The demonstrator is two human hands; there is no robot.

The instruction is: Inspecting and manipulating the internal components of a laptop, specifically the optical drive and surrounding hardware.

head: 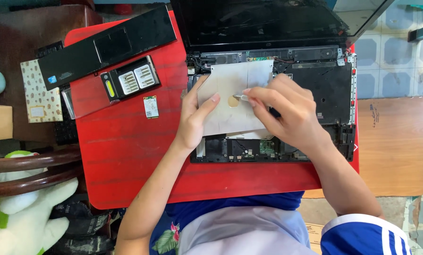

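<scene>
An opened laptop base [329,89] with exposed circuit parts lies on a red table [126,151], its dark screen tilted back. A grey metal plate [230,118] with a round hole rests over the base. My left hand [195,118] presses the plate's left edge, thumb on top. My right hand [287,113] pinches a slim screwdriver [244,98], its metal tip pointing at the plate near the hole.
A black palm-rest cover [103,45], a black screwdriver bit case [129,84] and a small green circuit card [150,107] lie on the table's left part. A wooden board [395,141] sits to the right, a plush toy [27,208] and chair at lower left.
</scene>
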